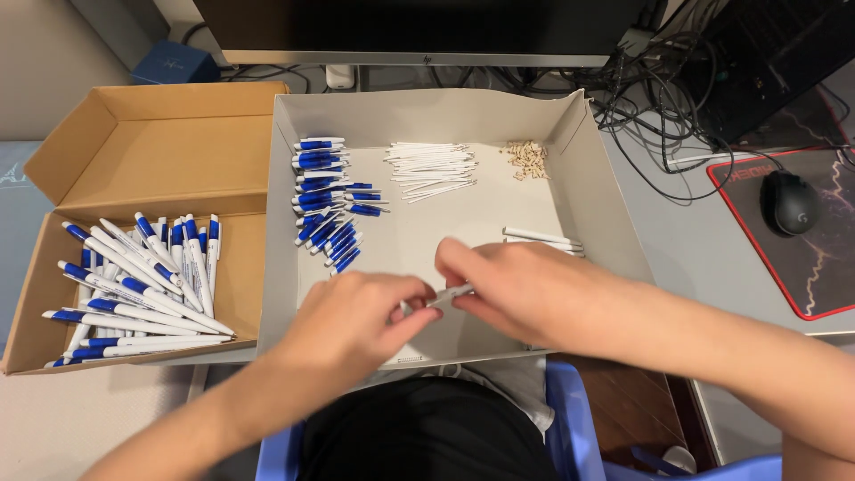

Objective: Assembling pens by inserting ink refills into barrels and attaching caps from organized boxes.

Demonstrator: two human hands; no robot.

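Note:
Over the front of a white tray (588, 169), my left hand (356, 321) and my right hand (517, 285) meet and together pinch a small white pen part (450, 294) between the fingertips. Inside the tray lie a row of blue pen caps (325, 191), a bundle of thin white refills (432, 167), a small heap of tiny beige pieces (527, 158) and two white pen barrels (541, 238) just behind my right hand. A brown cardboard box (151, 147) to the left holds several finished blue-and-white pens (142, 281).
A monitor base (410, 58) stands behind the tray. Tangled black cables (659, 98) run at the back right. A black mouse (788, 203) rests on a red-edged mat (819, 267) at the right. A blue chair edge (570, 419) shows below.

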